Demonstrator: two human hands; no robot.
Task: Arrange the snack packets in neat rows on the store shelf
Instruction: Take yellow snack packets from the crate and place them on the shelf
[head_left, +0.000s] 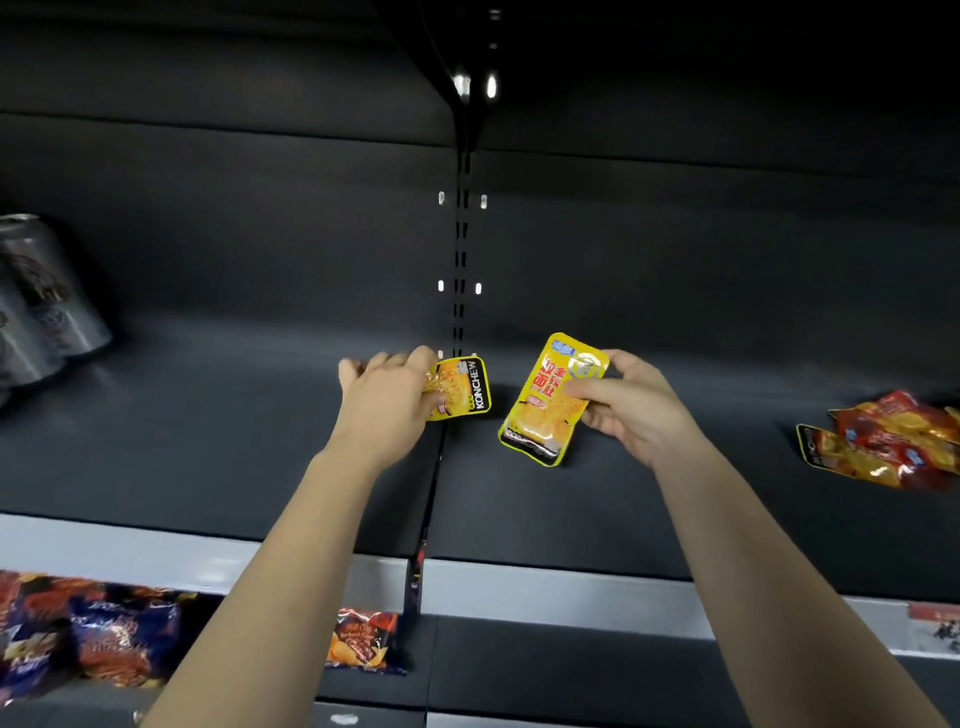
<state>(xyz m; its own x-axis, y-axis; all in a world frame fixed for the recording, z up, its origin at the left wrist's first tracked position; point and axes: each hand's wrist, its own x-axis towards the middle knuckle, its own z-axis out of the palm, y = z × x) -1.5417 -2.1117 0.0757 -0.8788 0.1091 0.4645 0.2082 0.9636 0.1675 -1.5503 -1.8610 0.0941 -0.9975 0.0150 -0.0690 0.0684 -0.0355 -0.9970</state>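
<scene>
Our left hand (387, 397) pinches the KONCHEW packet (465, 387) over the shelf (234, 441); at its 3 o'clock, our right hand (634, 405) grips a tilted yellow packet (550, 402), the two packets apart.

Dark shelf (208, 441) carries cans (47, 301) at far left and red packets (893, 441) heaped at far right

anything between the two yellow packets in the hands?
Head view: only bare dark shelf separates the KONCHEW packet in the left hand from the taller yellow packet in the right hand. No contact.
</scene>
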